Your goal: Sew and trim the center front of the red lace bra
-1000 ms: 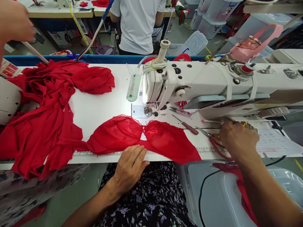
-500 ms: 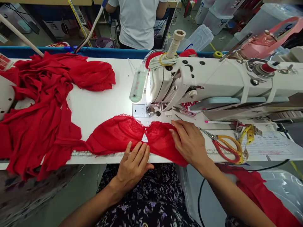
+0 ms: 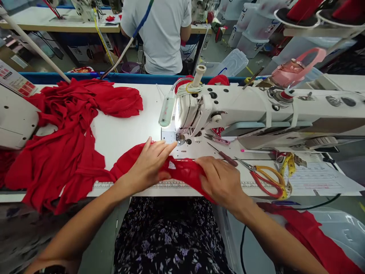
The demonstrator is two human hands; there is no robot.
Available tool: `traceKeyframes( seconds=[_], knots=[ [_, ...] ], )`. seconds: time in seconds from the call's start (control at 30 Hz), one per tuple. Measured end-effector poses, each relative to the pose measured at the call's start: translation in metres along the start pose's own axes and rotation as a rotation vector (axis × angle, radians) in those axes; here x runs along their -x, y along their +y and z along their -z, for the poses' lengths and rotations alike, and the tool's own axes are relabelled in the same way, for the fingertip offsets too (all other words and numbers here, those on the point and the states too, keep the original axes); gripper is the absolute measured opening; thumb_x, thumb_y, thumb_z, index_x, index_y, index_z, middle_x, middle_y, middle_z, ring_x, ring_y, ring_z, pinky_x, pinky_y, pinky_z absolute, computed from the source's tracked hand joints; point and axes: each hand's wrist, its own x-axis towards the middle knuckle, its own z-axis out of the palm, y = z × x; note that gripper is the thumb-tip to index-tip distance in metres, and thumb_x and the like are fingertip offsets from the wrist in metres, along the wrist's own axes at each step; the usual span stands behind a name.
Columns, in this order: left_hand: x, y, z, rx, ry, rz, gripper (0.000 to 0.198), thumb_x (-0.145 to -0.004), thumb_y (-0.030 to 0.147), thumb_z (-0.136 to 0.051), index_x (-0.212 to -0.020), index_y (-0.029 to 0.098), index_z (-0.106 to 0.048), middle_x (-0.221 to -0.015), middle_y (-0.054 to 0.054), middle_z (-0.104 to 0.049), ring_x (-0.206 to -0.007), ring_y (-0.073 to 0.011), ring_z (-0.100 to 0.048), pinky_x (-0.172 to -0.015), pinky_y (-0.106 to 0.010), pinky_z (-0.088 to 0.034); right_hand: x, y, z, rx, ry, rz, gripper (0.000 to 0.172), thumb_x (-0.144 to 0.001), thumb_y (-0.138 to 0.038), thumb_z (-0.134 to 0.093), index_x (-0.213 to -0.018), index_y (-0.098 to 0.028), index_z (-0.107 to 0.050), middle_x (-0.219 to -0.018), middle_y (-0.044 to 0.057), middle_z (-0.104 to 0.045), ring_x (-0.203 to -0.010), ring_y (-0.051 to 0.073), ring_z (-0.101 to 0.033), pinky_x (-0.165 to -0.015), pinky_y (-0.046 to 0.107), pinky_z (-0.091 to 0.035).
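A red lace garment (image 3: pixel 182 172) lies bunched on the white table (image 3: pixel 122 131) just in front of the sewing machine (image 3: pixel 228 110). My left hand (image 3: pixel 148 164) rests on its left half, fingers stretched toward the needle plate (image 3: pixel 171 136). My right hand (image 3: pixel 221 179) is closed over the right half and grips the fabric near the table's front edge. Both hands touch the garment.
A heap of red fabric (image 3: pixel 65 129) covers the table's left side. Orange-handled scissors (image 3: pixel 265 176), a yellow tape measure (image 3: pixel 289 167), a seam tool (image 3: pixel 224 154) and a paper sheet (image 3: pixel 316 175) lie right of my hands. A person in a white shirt (image 3: pixel 159 34) stands behind the table.
My left hand slid forward from the table's edge onto the garment toward the needle. The garment, spread flat before, is now gathered between my hands. My right hand moved slightly toward me.
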Motion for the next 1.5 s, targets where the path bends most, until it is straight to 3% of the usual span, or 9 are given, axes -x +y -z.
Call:
traceKeyframes(
  seconds=[0.1, 0.2, 0.37, 0.53, 0.77, 0.93, 1.07, 1.37, 1.5],
  knots=[
    [-0.008, -0.005, -0.001, -0.066, 0.210, -0.038, 0.018, -0.094, 0.016, -0.052, -0.107, 0.022, -0.062, -0.089, 0.001, -0.069, -0.087, -0.0168, -0.064, -0.117, -0.061, -0.024, -0.006, -0.035, 0.024, -0.136, -0.052, 0.129, 0.025, -0.092, -0.012, -0.052, -0.117, -0.014, -0.057, -0.096, 0.009, -0.071, -0.085, 0.020, -0.062, -0.075, 0.035, -0.052],
    [0.005, -0.005, -0.010, -0.079, 0.531, -0.021, 0.015, -0.095, 0.012, -0.050, -0.092, 0.022, -0.061, -0.082, 0.002, -0.066, -0.078, -0.0131, -0.062, -0.116, -0.058, -0.026, -0.001, -0.053, 0.025, -0.487, -0.329, 0.186, 0.032, -0.096, -0.036, -0.057, -0.123, -0.018, -0.055, -0.104, 0.006, -0.069, -0.091, 0.019, -0.062, -0.081, 0.035, -0.055],
    [0.041, -0.008, -0.023, 0.007, 0.699, 0.021, 0.014, -0.093, 0.011, -0.053, -0.092, 0.022, -0.060, -0.087, 0.000, -0.065, -0.082, -0.0145, -0.064, -0.112, -0.058, -0.033, 0.012, -0.048, -0.018, -0.620, -0.065, -0.316, 0.034, -0.093, -0.026, -0.062, -0.124, -0.021, -0.050, -0.113, 0.008, -0.063, -0.102, 0.021, -0.061, -0.086, 0.039, -0.056],
    [0.061, -0.008, -0.021, -0.075, 0.692, -0.103, 0.014, -0.092, 0.010, -0.054, -0.092, 0.021, -0.061, -0.094, -0.003, -0.067, -0.092, -0.0170, -0.066, -0.111, -0.060, -0.036, 0.013, -0.067, -0.050, -0.892, -0.133, -0.522, 0.051, -0.087, -0.023, -0.066, -0.132, -0.025, -0.041, -0.117, 0.008, -0.056, -0.087, 0.016, -0.063, -0.074, 0.032, -0.060],
    [0.093, -0.011, -0.017, -0.166, 0.572, -0.196, 0.024, -0.084, 0.007, -0.061, -0.100, 0.025, -0.063, -0.104, -0.003, -0.067, -0.103, -0.0183, -0.064, -0.109, -0.056, -0.043, 0.015, -0.077, -0.059, -0.691, 0.070, -0.233, 0.038, -0.089, -0.002, -0.049, -0.122, -0.021, -0.051, -0.107, 0.010, -0.052, -0.096, 0.019, -0.058, -0.077, 0.033, -0.057],
    [0.113, 0.008, -0.013, 0.142, 0.556, 0.018, 0.022, -0.085, 0.020, -0.054, -0.106, 0.022, -0.056, -0.110, -0.009, -0.060, -0.105, -0.0252, -0.061, -0.104, -0.063, -0.044, 0.021, -0.072, -0.060, -0.548, 0.125, -0.124, 0.038, -0.088, -0.001, -0.051, -0.123, -0.017, -0.055, -0.103, 0.012, -0.058, -0.091, 0.019, -0.060, -0.072, 0.031, -0.057],
    [0.099, 0.027, -0.016, 0.046, 0.589, 0.135, 0.041, -0.080, 0.044, -0.073, -0.108, 0.022, -0.053, -0.105, -0.008, -0.057, -0.104, -0.0268, -0.059, -0.109, -0.066, -0.038, 0.023, -0.071, -0.060, -0.515, 0.135, -0.096, 0.040, -0.088, -0.002, -0.053, -0.125, -0.018, -0.056, -0.099, 0.011, -0.061, -0.090, 0.019, -0.061, -0.073, 0.030, -0.057],
    [0.069, 0.031, -0.031, -0.065, 0.541, 0.140, 0.019, -0.081, 0.020, -0.072, -0.095, 0.023, -0.060, -0.092, -0.001, -0.068, -0.106, -0.0236, -0.062, -0.117, -0.070, -0.021, 0.024, -0.058, -0.054, -0.436, 0.111, -0.039, 0.032, -0.087, -0.004, -0.056, -0.116, -0.018, -0.059, -0.094, 0.009, -0.064, -0.081, 0.017, -0.061, -0.067, 0.029, -0.054],
    [0.058, 0.019, -0.020, -0.111, 0.514, 0.043, 0.015, -0.085, 0.011, -0.064, -0.095, 0.022, -0.061, -0.091, 0.000, -0.072, -0.103, -0.0223, -0.066, -0.118, -0.072, -0.015, 0.008, -0.047, -0.050, -0.311, 0.127, 0.028, 0.028, -0.087, -0.004, -0.059, -0.112, -0.016, -0.059, -0.093, 0.008, -0.067, -0.083, 0.017, -0.061, -0.069, 0.030, -0.054]
  ],
)
